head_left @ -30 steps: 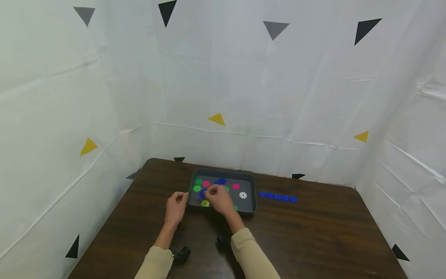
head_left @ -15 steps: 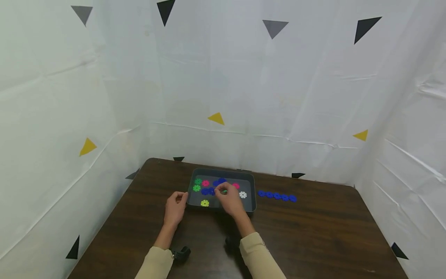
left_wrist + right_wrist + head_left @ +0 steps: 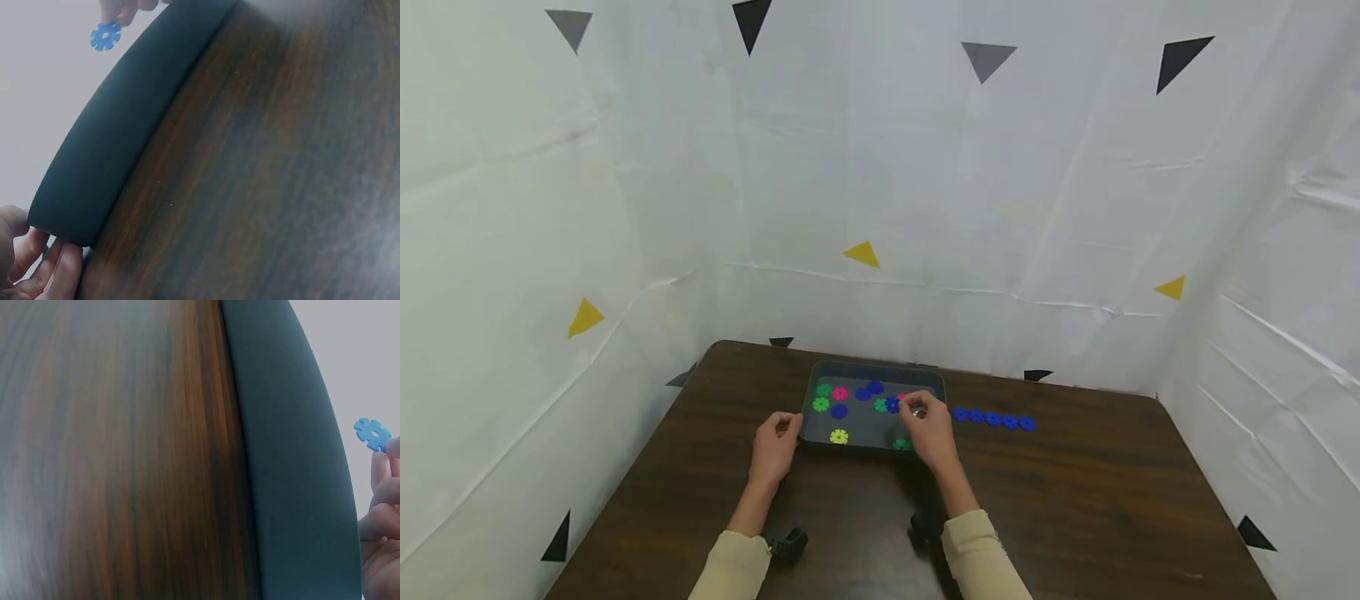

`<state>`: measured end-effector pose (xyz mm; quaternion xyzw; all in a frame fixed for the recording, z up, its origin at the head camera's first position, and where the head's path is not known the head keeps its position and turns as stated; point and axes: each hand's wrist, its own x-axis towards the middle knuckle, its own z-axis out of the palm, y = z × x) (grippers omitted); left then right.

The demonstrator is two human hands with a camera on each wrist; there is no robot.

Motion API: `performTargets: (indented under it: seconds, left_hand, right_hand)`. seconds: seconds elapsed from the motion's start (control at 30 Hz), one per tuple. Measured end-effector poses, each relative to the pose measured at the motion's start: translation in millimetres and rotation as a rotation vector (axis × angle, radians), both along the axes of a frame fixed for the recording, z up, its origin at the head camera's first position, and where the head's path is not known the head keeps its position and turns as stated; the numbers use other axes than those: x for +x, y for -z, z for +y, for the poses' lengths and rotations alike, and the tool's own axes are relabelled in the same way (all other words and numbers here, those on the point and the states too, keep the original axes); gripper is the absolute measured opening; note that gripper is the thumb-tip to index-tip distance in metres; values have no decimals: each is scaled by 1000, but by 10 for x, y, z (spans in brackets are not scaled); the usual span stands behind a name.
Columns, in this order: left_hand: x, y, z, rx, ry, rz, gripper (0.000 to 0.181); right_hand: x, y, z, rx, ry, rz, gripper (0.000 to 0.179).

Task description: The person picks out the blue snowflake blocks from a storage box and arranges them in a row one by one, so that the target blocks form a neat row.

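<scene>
My right hand pinches a blue notched disc between thumb and fingertips, over the right part of a dark grey tray. The right wrist view shows this blue disc held up past the tray wall. At the tray's front left corner, my left hand holds on, the thumb at the edge and the other fingers curled low against the corner. Inside the tray lie several flower-shaped discs: blue, green, pink and yellow. My right hand largely covers a white one.
On the table to the tray's right, several blue discs lie in a slanting row, edge to edge. The brown wooden table backs onto a white sheet with triangle marks. Dark wrist devices sit by both sleeves.
My right hand has picked up a blue disc from the left-middle of the tray and carried it right. The left hand keeps its place at the corner.
</scene>
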<state>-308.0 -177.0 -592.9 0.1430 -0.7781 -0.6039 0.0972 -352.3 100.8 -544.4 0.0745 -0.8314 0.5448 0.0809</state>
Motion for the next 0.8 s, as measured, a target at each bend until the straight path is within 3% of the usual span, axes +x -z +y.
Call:
performTargets:
  seconds: [0.47,0.8]
  left_hand:
    - [-31,-10,-5,33,22,6,35]
    - [-52,-1,17,36,16,6,34]
  right_hand:
    - [-27,-10,472,-64,124,31,10]
    - [-74,-41,959,-4,204,-16,19]
